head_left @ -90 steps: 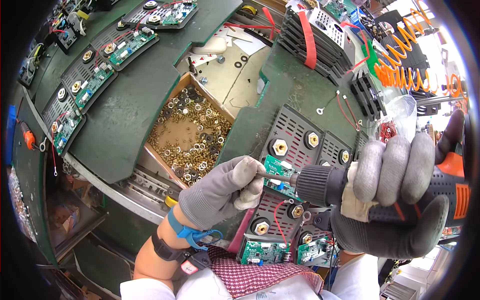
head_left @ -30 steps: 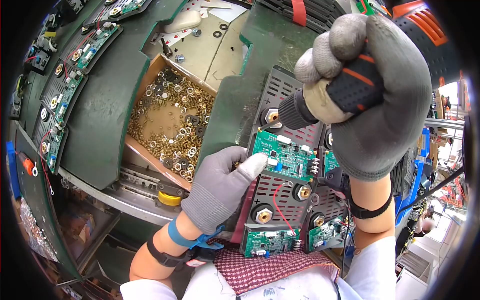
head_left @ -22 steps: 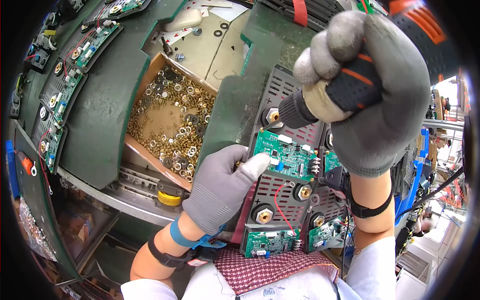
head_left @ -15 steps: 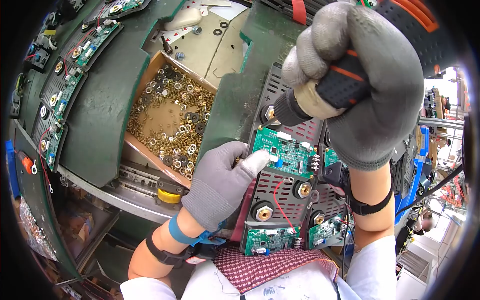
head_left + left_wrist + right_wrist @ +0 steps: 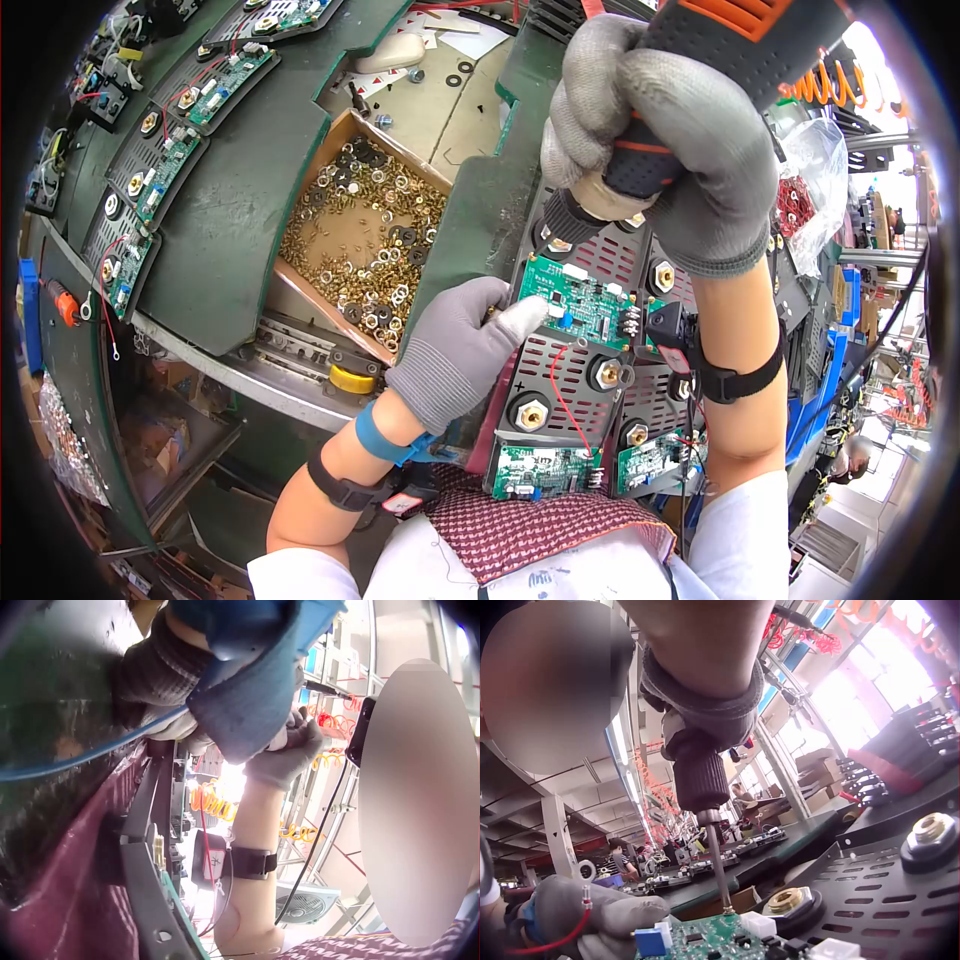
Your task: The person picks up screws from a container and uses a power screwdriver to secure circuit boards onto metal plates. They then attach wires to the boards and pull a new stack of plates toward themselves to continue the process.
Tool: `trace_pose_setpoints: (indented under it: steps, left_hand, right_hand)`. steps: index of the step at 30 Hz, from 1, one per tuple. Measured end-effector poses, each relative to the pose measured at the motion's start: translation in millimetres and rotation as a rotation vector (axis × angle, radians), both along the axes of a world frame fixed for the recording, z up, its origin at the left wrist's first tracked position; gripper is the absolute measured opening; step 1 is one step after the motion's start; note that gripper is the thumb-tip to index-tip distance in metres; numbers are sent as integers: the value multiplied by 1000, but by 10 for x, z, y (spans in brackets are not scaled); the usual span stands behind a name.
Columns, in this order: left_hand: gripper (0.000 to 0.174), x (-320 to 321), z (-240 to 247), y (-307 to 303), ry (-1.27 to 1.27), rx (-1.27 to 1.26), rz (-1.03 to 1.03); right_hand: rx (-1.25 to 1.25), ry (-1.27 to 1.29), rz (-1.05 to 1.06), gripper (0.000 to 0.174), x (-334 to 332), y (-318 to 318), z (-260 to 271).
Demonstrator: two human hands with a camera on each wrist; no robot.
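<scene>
In the head view my gloved right hand (image 5: pixel 680 140) grips a black-and-orange power drill (image 5: pixel 745 45), tilted down over a green circuit board (image 5: pixel 585 300). The right wrist view shows the drill's bit (image 5: pixel 718 862) reaching down to a small brass screw (image 5: pixel 728 910) at the board's edge. The board lies on a black slotted metal plate (image 5: pixel 610 250) with brass hex nuts. My gloved left hand (image 5: pixel 455 345) holds the board at its left edge, thumb on top; the other fingers are partly hidden. In the left wrist view, a blue wrist strap (image 5: pixel 247 697) covers much of that hand.
A cardboard box (image 5: pixel 300 285) of brass screws, nuts and washers stands left of the plates. Another plate with a green board (image 5: pixel 545 470) and red wire lies nearer me. More assembled plates (image 5: pixel 150 170) line the far left. Clear bags and coiled orange hoses are at right.
Three seconds ago my left fingers were at the bit's tip; since then the drill has come down to the board's corner and my left thumb onto the board. Lately the drill has tipped more upright.
</scene>
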State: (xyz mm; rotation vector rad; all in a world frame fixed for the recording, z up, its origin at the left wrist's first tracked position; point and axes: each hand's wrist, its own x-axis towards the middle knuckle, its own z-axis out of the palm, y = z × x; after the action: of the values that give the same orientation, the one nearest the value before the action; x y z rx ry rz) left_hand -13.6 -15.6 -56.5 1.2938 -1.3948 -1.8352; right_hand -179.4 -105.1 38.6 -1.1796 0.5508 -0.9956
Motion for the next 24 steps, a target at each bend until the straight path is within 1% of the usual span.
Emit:
trace_pose_setpoints:
  steps: [1, 2, 4, 5, 7, 8, 9, 10, 11, 13, 15, 16, 19, 21, 22, 23, 24]
  left_hand:
    - [33, -14, 19, 3, 15, 29, 6]
    - [33, -25, 26, 3, 30, 59, 12]
    - [32, -24, 4, 1, 8, 45, 15]
    - [32, -20, -12, 4, -15, 26, 15]
    - [31, -26, -29, 13, -42, 8, 19]
    - [31, -30, -28, 14, -27, 25, 21]
    - [31, -27, -23, 12, -15, 39, 27]
    - [31, -17, -37, 7, -49, -16, -1]
    - [33, -38, -77, 40, -38, -70, 52]
    - [36, -38, -77, 36, -98, -139, 47]
    - [39, -33, -97, 41, -76, -77, 31]
    - [40, -27, -97, 26, -104, -80, 6]
    - [38, -24, -81, 9, -77, 23, -21]
    - [37, -17, -78, 29, -69, -19, 7]
    - [36, -32, -78, 47, -55, -54, 35]
    - [33, -41, -93, 55, -56, -31, 50]
    - [31, -44, -97, 56, -51, -36, 48]
  right_hand:
    - [-119, 172, 57, 28, 6, -17, 12]
    - [-116, 171, 60, 28, 26, -11, 38]
    - [80, -8, -63, 30, 76, 18, 72]
    - [87, -8, -59, 30, 90, -19, 36]
    - [27, 42, 191, 31, 115, -141, -73]
    - [4, 5, 231, 34, -59, -203, -364]
    - [-2, -4, 239, 34, -56, -199, -358]
    - [-11, 12, 213, 34, -49, -191, -348]
    - [-24, 23, 190, 34, -39, -179, -332]
    - [-62, 29, 154, 34, -9, -145, -285]
    - [-105, 25, 119, 34, 31, -102, -226]
    - [-123, 30, 97, 34, 55, -79, -196]
    - [-154, 83, -4, 35, 143, -19, -109]
    - [-144, 162, -96, 36, 217, 14, -56]
    - [-53, 207, -142, 41, 297, 49, 27]
    - [-85, 240, -95, 34, 181, 9, -33]
    - [-101, 152, -152, 37, 210, 22, -59]
